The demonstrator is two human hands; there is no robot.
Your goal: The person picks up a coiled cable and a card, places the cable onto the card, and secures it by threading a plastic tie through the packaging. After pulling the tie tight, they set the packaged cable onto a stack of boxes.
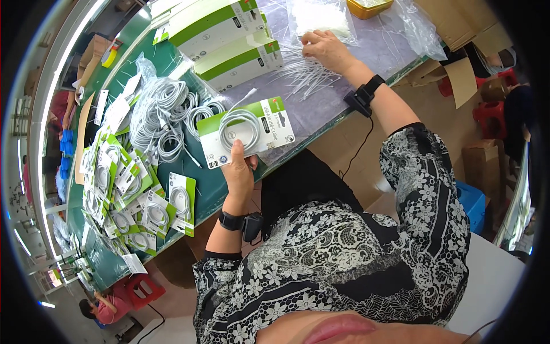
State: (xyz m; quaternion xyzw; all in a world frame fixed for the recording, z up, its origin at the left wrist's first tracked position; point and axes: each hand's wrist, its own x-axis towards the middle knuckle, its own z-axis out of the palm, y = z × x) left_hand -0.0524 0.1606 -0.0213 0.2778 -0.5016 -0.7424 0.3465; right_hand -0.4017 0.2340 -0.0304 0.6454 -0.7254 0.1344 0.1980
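My left hand (239,171) grips a green-and-white cardboard backing card (209,150), its thumb pressing a coiled white cable (239,131) against the card's front. One end of that cable sticks up past the card's top edge. Farther off, my right hand (329,50) reaches over a spread of thin white zip ties (303,74), fingertips bent together beside a clear plastic bag (321,17) of white ties. Whether a tie is between those fingertips is too small to make out. A black band with a small box sits on each wrist.
Left on the green table lie a heap of carded cables (123,195) and a bundle of loose coiled cables (160,114). Green-and-white card boxes (240,63) stand at the back. A yellow tub (369,8) and crumpled plastic (415,28) lie far right. Another person (112,307) sits lower left.
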